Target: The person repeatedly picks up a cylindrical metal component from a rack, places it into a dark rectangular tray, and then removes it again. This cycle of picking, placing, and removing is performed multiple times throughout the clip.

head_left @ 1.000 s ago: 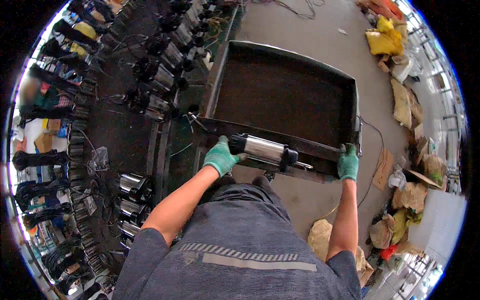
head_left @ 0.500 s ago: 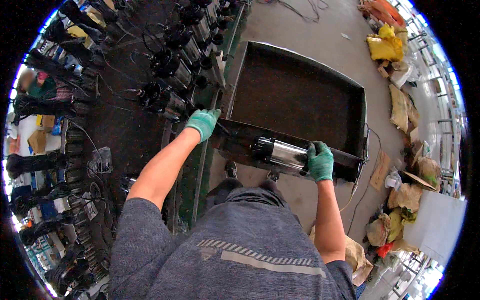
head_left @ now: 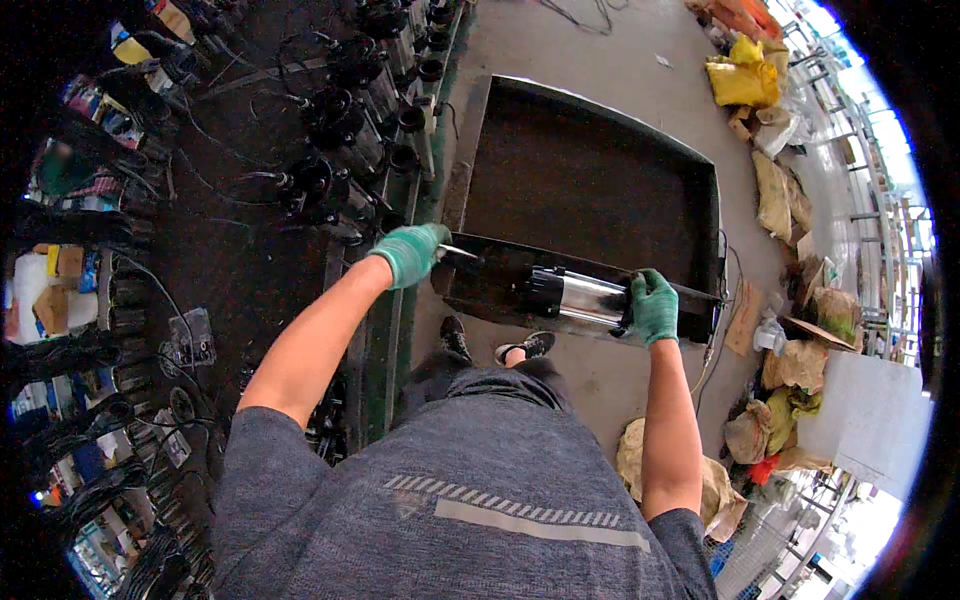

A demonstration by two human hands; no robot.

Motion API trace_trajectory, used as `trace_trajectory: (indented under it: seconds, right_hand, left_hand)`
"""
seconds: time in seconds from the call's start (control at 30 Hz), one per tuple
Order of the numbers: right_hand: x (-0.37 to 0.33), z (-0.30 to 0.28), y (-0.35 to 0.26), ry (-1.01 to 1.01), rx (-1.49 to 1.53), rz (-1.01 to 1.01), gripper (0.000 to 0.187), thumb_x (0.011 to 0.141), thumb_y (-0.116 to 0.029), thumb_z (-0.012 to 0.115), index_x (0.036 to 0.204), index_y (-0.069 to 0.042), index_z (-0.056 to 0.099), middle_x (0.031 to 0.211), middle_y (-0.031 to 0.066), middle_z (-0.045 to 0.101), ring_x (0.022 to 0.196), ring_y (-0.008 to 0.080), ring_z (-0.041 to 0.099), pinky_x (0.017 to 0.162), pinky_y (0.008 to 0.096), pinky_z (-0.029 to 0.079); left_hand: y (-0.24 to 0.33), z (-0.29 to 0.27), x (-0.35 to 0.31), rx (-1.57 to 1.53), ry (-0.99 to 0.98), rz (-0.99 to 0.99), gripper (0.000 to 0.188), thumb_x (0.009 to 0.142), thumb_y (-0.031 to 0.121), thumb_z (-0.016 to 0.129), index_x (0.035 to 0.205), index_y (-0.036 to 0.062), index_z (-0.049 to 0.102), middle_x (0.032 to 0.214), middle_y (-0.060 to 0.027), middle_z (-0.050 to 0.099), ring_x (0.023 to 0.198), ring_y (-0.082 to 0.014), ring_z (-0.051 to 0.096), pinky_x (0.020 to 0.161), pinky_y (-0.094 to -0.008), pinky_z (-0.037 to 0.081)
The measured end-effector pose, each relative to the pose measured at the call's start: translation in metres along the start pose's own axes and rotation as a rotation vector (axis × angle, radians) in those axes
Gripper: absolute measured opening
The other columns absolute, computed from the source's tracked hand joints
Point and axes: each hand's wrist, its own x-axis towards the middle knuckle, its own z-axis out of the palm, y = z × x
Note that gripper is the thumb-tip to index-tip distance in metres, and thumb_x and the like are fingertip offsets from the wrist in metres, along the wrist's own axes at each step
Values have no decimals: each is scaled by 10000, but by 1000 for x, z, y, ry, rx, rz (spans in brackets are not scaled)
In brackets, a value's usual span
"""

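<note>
A pump with a shiny steel cylinder body and black ends [head_left: 592, 297] lies on its side along the near edge of a dark metal tray. My right hand [head_left: 655, 308], in a green glove, is closed around its right end. To the left, my left hand [head_left: 408, 255], gloved alike, is closed on a slim, shiny metal tool [head_left: 459, 251] that points right toward the tray's near left corner. The tool's other end is hidden in the glove, so its exact kind cannot be told. A gap separates it from the pump's black left end.
The large dark tray [head_left: 605, 100] stretches ahead of me. Several upright pumps [head_left: 345, 120] with black tops and cables line the left, beside a green rail [head_left: 402, 310]. Yellow bags [head_left: 742, 80], sacks [head_left: 795, 380] and a white board [head_left: 868, 410] lie on the right.
The metal tool now shows in my left hand. My right hand's fingers have shifted on the pump's end. The view has moved slightly, and both my shoes show more.
</note>
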Motion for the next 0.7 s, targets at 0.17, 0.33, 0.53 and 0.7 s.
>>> trace_trajectory:
  seconds: [0.17, 0.33, 0.53, 0.7]
  right_hand:
    - [-2, -7, -29, -25, -297, -32, 218, 935, -239, 654, 1062, -73, 715, 995, 167, 736, 926, 374, 702, 826, 426, 549]
    - [-4, -8, -50, -88, -507, 42, 294, 930, -363, 611, 1071, -120, 698, 1145, 146, 682, 1047, 388, 663, 888, 485, 537]
    - [0, -4, -45, -71, -540, 37, 303, 947, -366, 591, 1054, -109, 709, 1124, 144, 694, 1022, 385, 673, 880, 490, 540]
    - [0, -3, -46, -68, -553, 60, 286, 959, -354, 581, 1030, -111, 713, 1118, 136, 704, 1025, 373, 674, 886, 483, 537]
  left_hand:
    - [6, 32, -20, -427, 387, 38, 148, 1011, 142, 577, 1085, 39, 654, 970, -229, 698, 901, -412, 674, 782, -441, 531]
    - [13, 66, -36, -745, 461, 0, 256, 1064, 260, 562, 1111, 29, 665, 858, -101, 675, 837, -167, 594, 793, -339, 503]
    - [26, 107, -21, -1133, 252, -159, 261, 1073, 327, 545, 1048, 104, 677, 742, 30, 593, 597, -64, 514, 519, -261, 420]
    - [42, 100, -10, -1219, 121, -239, 239, 1082, 292, 526, 1048, 98, 661, 730, 22, 592, 586, -76, 517, 522, -256, 431]
